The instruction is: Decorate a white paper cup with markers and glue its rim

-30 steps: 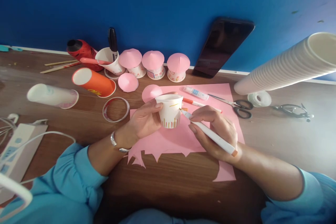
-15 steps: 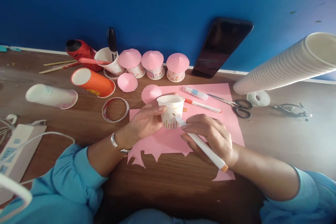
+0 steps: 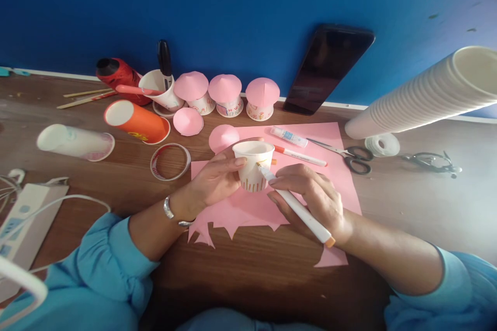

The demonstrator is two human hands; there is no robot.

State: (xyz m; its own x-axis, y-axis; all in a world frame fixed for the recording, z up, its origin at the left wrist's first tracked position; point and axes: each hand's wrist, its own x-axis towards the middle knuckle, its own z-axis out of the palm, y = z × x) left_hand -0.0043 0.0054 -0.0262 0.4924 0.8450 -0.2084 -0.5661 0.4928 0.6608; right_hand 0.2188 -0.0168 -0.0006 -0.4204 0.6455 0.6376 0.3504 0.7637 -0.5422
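My left hand (image 3: 217,178) is closed around the left side of a white paper cup (image 3: 248,168), thumb on its front and fingers behind it. Short coloured strokes run along the cup's lower edge, and a few marks show higher up. In my right hand (image 3: 312,196) is a white marker (image 3: 303,213) with an orange end, its tip at the cup's front. Beneath both hands lies a pink paper sheet (image 3: 334,181) with jagged cut edges. Just behind the cup a pink paper cone (image 3: 224,138) rests beside an orange-capped marker with a red band (image 3: 301,156).
Several small cups with pink cone tops (image 3: 263,92) line the blue wall. To the right are scissors (image 3: 349,158), a glue tube (image 3: 289,136), a phone (image 3: 328,70) and a tall cup stack (image 3: 415,95). On the left are an orange cup (image 3: 149,124), a tape roll (image 3: 153,168) and a power strip (image 3: 29,222).
The marker's tip has shifted slightly upward on the cup's front, and its orange end has risen a little. A yellowish stroke near the cup's upper front looks longer. My left hand stays put.
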